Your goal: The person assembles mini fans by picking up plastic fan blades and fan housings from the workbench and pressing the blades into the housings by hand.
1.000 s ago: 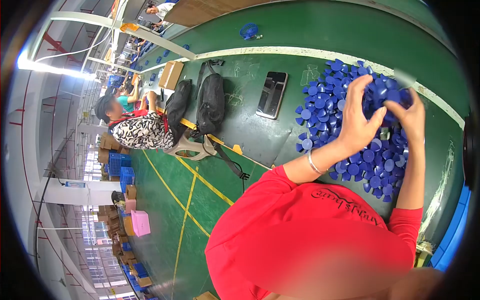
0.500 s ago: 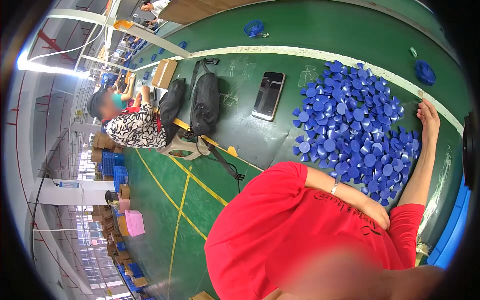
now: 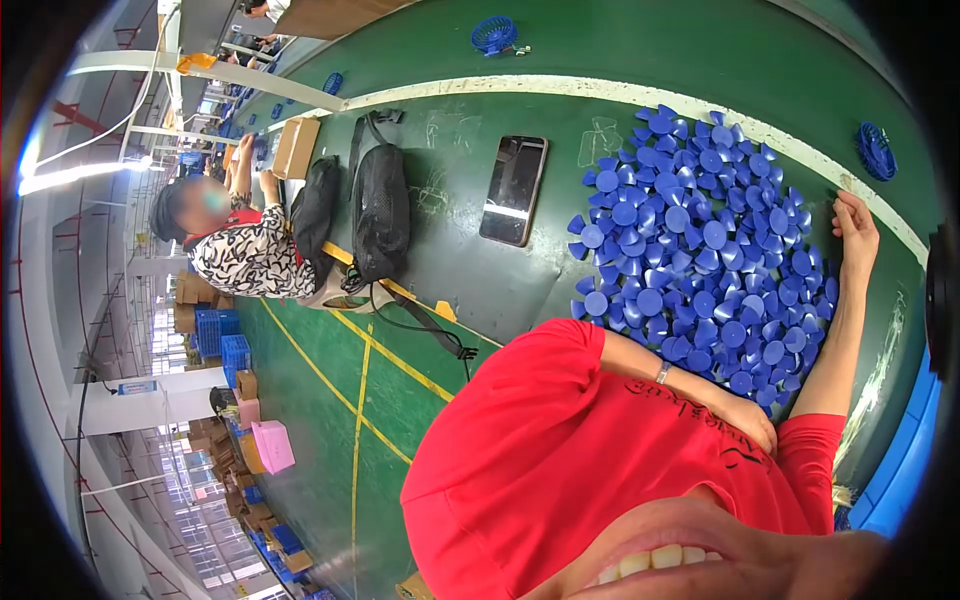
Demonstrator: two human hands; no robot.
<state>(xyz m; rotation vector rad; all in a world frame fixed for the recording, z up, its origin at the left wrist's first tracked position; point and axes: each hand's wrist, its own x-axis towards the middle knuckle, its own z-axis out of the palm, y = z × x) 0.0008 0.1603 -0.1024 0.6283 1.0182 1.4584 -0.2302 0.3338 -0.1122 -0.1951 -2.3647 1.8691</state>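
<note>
A wide pile of blue plastic fan blades, each with a round hub, covers the dark green tabletop in front of me. Along its right side lies my right forearm. My right hand rests beyond it near the white strip, fingers loosely bent and a little apart, nothing visible in them. Folded across my red shirt is my left arm, with a band on the wrist. My left hand lies against the inside of my right elbow; its fingers are tucked out of sight. Left of the pile is a smartphone.
Behind the white strip runs a green belt carrying blue fan cages, one farther back and another near my right hand. Black bags and a cardboard box lie leftward, where a person sits.
My head view has shifted, so the phone, bags and seated person appear farther left. The right-hand fan cage has moved rightward. Both hands stay about where they were.
</note>
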